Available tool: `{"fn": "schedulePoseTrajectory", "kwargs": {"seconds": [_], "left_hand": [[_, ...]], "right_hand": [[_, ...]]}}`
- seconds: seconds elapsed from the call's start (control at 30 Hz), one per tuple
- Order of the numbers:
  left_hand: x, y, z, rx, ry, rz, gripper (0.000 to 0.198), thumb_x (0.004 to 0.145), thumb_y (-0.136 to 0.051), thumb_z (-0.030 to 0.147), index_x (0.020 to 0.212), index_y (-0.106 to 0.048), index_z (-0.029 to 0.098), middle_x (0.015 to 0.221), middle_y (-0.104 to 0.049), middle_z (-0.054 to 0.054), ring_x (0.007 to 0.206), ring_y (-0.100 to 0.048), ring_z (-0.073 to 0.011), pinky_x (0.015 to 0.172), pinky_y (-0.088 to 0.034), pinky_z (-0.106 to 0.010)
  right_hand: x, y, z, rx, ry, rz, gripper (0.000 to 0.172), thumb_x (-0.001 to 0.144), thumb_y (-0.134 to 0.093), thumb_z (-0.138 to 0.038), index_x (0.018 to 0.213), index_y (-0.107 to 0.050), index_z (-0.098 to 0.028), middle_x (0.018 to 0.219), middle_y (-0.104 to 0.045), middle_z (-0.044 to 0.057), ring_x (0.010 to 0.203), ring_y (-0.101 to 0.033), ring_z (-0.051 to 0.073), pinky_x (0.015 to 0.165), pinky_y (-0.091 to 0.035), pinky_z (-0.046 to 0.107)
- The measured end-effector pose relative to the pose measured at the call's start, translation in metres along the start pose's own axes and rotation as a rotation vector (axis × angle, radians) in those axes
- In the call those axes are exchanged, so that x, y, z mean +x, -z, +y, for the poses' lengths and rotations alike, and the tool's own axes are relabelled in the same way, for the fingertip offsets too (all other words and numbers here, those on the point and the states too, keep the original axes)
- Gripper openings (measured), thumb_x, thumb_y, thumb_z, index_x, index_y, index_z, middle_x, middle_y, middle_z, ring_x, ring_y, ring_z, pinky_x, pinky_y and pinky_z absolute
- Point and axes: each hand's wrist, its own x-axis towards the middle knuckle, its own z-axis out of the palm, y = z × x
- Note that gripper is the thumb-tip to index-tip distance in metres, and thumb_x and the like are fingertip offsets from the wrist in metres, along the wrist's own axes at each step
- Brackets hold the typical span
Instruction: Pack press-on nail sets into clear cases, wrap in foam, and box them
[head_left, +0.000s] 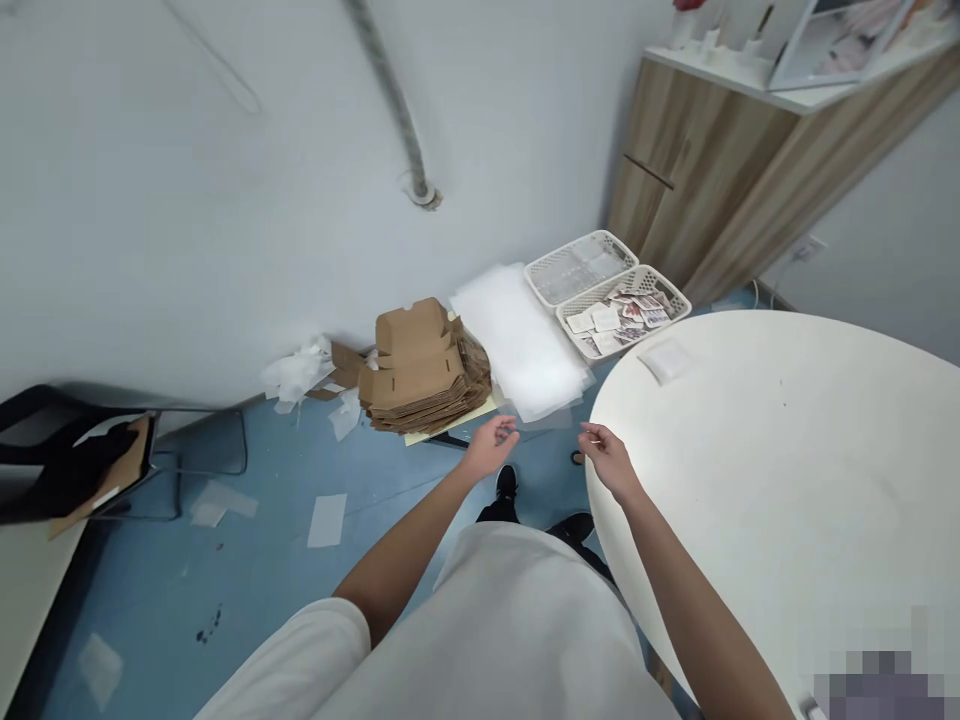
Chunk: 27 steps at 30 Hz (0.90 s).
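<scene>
My left hand (491, 445) and my right hand (609, 460) reach out in front of me, above the blue floor and beside the edge of a round white table (787, 470). Both hands have the fingers curled into a pinch, a short gap apart. A thin clear sheet seems to hang between them, too faint to be sure. Just beyond the hands lies a stack of translucent white sheets (521, 340) on the floor.
A pile of flat cardboard boxes (424, 370) sits by the wall. Two white baskets (600, 290) stand further right, one holding small packets. A wooden cabinet (720, 170) is at the back right. A black chair (90, 450) stands left. Paper scraps litter the floor.
</scene>
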Motion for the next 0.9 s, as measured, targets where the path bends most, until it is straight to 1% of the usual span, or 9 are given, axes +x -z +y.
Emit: {"fn": "schedulePoseTrajectory", "kwargs": {"seconds": [0.1, 0.2, 0.33, 0.43, 0.53, 0.6, 0.7, 0.77, 0.9], "left_hand": [[0.0, 0.047, -0.018, 0.119, -0.06, 0.109, 0.035, 0.081, -0.045, 0.036, 0.111, -0.051, 0.019, 0.103, -0.059, -0.008, 0.086, -0.057, -0.0174, 0.066, -0.048, -0.028], [0.004, 0.092, -0.038, 0.272, -0.112, 0.194, 0.036, 0.081, -0.044, 0.038, 0.112, -0.051, 0.019, 0.106, -0.058, -0.008, 0.094, -0.056, -0.0195, 0.072, -0.048, -0.03], [0.015, 0.148, -0.069, 0.524, -0.113, 0.232, 0.041, 0.079, -0.045, 0.043, 0.111, -0.051, 0.018, 0.108, -0.057, -0.01, 0.101, -0.052, -0.0252, 0.083, -0.042, -0.037], [0.022, 0.18, -0.091, 0.615, -0.128, 0.24, 0.046, 0.078, -0.045, 0.048, 0.112, -0.051, 0.018, 0.109, -0.057, -0.01, 0.102, -0.051, -0.0279, 0.083, -0.04, -0.039], [0.024, 0.2, -0.108, 0.62, -0.145, 0.234, 0.053, 0.075, -0.046, 0.055, 0.112, -0.051, 0.017, 0.109, -0.057, -0.011, 0.102, -0.05, -0.029, 0.082, -0.039, -0.038], [0.023, 0.209, -0.119, 0.589, -0.14, 0.213, 0.056, 0.073, -0.047, 0.057, 0.112, -0.052, 0.017, 0.109, -0.057, -0.011, 0.101, -0.051, -0.0285, 0.082, -0.039, -0.037], [0.02, 0.218, -0.137, 0.528, -0.121, 0.19, 0.058, 0.073, -0.046, 0.058, 0.113, -0.051, 0.016, 0.11, -0.057, -0.012, 0.102, -0.051, -0.0282, 0.081, -0.039, -0.036], [0.018, 0.221, -0.146, 0.494, -0.1, 0.191, 0.06, 0.073, -0.046, 0.058, 0.114, -0.051, 0.014, 0.11, -0.056, -0.013, 0.102, -0.051, -0.0288, 0.081, -0.039, -0.036], [0.016, 0.219, -0.148, 0.491, -0.102, 0.159, 0.064, 0.07, -0.048, 0.061, 0.113, -0.051, 0.014, 0.106, -0.057, -0.014, 0.1, -0.051, -0.0301, 0.081, -0.039, -0.038]], "right_hand": [[0.013, -0.019, -0.021, -0.139, 0.066, -0.036, 0.044, 0.073, -0.05, -0.043, 0.11, -0.052, -0.02, 0.094, -0.06, 0.005, 0.075, -0.057, 0.016, 0.067, -0.047, 0.031], [0.031, -0.048, -0.048, -0.31, 0.173, -0.076, 0.041, 0.073, -0.052, -0.04, 0.109, -0.052, -0.019, 0.09, -0.061, 0.004, 0.071, -0.056, 0.014, 0.066, -0.046, 0.03], [0.064, -0.105, -0.093, -0.623, 0.324, -0.046, 0.04, 0.073, -0.055, -0.039, 0.108, -0.052, -0.02, 0.088, -0.06, 0.003, 0.067, -0.055, 0.014, 0.064, -0.043, 0.028], [0.086, -0.152, -0.121, -0.865, 0.41, 0.011, 0.041, 0.074, -0.056, -0.039, 0.109, -0.051, -0.021, 0.092, -0.059, 0.004, 0.072, -0.055, 0.015, 0.066, -0.042, 0.028], [0.101, -0.19, -0.136, -1.073, 0.396, 0.087, 0.04, 0.074, -0.056, -0.037, 0.11, -0.05, -0.021, 0.099, -0.057, 0.006, 0.086, -0.055, 0.019, 0.064, -0.04, 0.027], [0.108, -0.206, -0.141, -1.185, 0.349, 0.1, 0.039, 0.073, -0.057, -0.035, 0.109, -0.049, -0.021, 0.1, -0.056, 0.007, 0.089, -0.054, 0.021, 0.063, -0.04, 0.028], [0.116, -0.218, -0.143, -1.301, 0.271, 0.091, 0.033, 0.074, -0.054, -0.028, 0.106, -0.05, -0.02, 0.097, -0.056, 0.008, 0.085, -0.055, 0.022, 0.06, -0.039, 0.028], [0.119, -0.221, -0.143, -1.342, 0.271, 0.108, 0.028, 0.075, -0.051, -0.022, 0.103, -0.051, -0.019, 0.096, -0.055, 0.008, 0.084, -0.055, 0.022, 0.059, -0.039, 0.028], [0.118, -0.229, -0.149, -1.286, 0.419, 0.144, 0.028, 0.075, -0.045, -0.015, 0.101, -0.053, -0.019, 0.099, -0.053, 0.01, 0.088, -0.054, 0.022, 0.065, -0.04, 0.028]]}}
